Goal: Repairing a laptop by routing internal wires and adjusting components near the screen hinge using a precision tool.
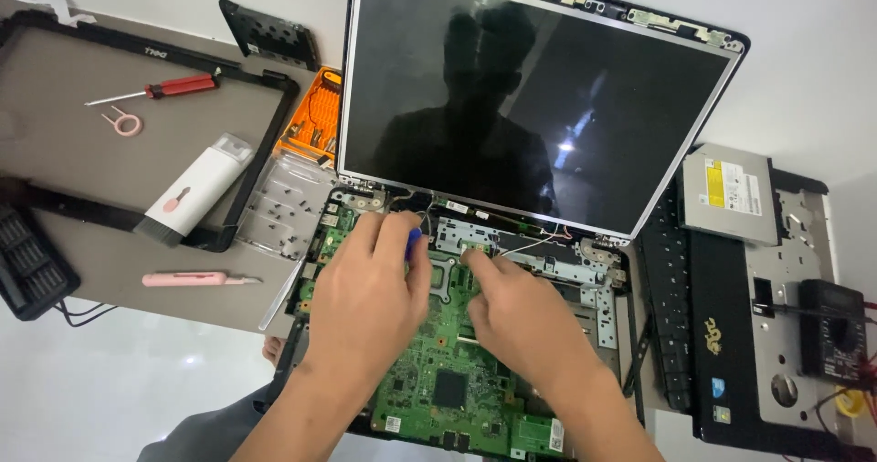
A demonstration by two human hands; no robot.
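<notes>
Resting on the green motherboard (438,371) of an opened laptop, both hands work near its upper edge, just below the screen hinge. The left hand (370,293) has its fingers curled together around a blue-handled tool (414,241), only the tip of the handle showing between thumb and forefinger, so the tool's kind cannot be told. The right hand (521,311) lies beside it, the forefinger stretched out and pressing on the board near a silver metal bracket (466,236), the other fingers folded under; it holds nothing visible. The dark screen (530,96), stripped of its frame, stands tilted back behind the hands. To the left, on a brown mat (110,142), lie the black screen bezel (265,151), a red screwdriver (164,88), a pink ring-shaped pin (124,123), a white brush tool (192,191) and a pink knife (196,279). An orange bit case (315,115) sits beside a clear tray (283,206). To the right lie a black keyboard (671,307), a silver optical drive (729,192) and a multimeter (836,329).
</notes>
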